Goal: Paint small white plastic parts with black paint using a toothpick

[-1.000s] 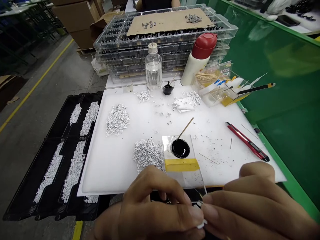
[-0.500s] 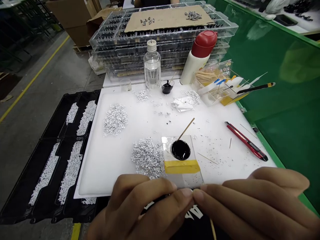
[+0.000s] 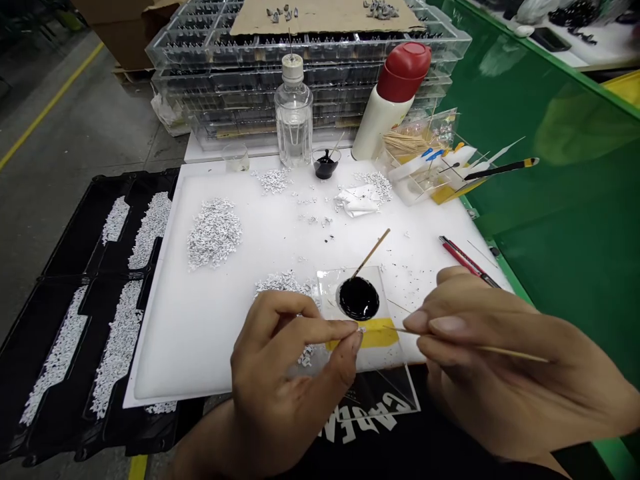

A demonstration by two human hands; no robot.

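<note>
Two hands in play, left to right! The left hand (image 3: 283,353) has thumb and forefinger (image 3: 325,328) pinched shut on one tiny white piece (image 3: 361,329), right over the yellow tape (image 3: 363,335) on a clear plate (image 3: 393,353). The right hand (image 3: 480,360), fingers (image 3: 450,325) closed, holds a thin wooden stick (image 3: 520,353) with its tip just beside that piece, not touching it. Now the count: four strips of white pieces (image 3: 117,347) in a black tray (image 3: 80,267), four white heaps (image 3: 215,233) on the white surface (image 3: 175,347), and one black blob (image 3: 359,298) on the plate, a second stick (image 3: 373,252) tilted up out of it. Then one clear bottle (image 3: 293,113), one small black-filled cup (image 3: 326,164), one red-capped white bottle (image 3: 387,100) and one red utility knife (image 3: 463,257) — all on or about that surface. Beyond: a concrete floor (image 3: 95,127) with a yellow line (image 3: 50,97) at far left, stacked clear trays (image 3: 300,80) behind, a green panel (image 3: 575,267) at right.
</note>
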